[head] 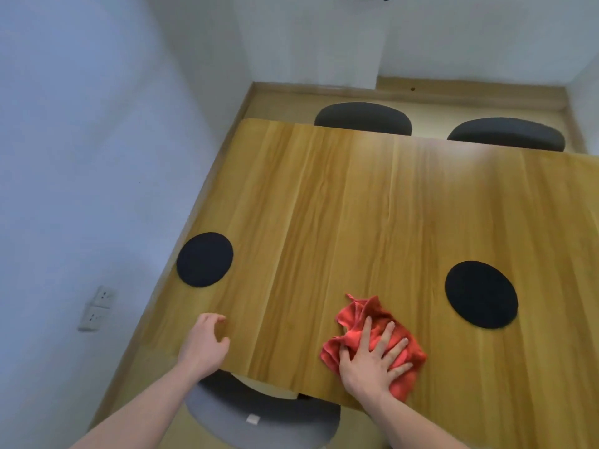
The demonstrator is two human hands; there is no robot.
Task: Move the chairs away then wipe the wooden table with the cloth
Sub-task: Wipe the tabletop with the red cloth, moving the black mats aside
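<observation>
A wooden table (340,205) fills the middle of the head view. A crumpled red cloth (366,315) lies near its front edge. My right hand (372,358) presses flat on the cloth with fingers spread. My left hand (204,341) rests at the table's front edge with fingers loosely curled, holding nothing. A grey chair (259,416) stands below the front edge, between my arms. Two dark chair backs show beyond the far edge, one (363,118) in the middle and one (505,132) to the right.
Two round black mats lie on the table, one (205,259) at the left edge and one (481,294) to the right. A white wall with two sockets (97,307) runs close along the left side. Pale wooden floor (278,102) lies beyond.
</observation>
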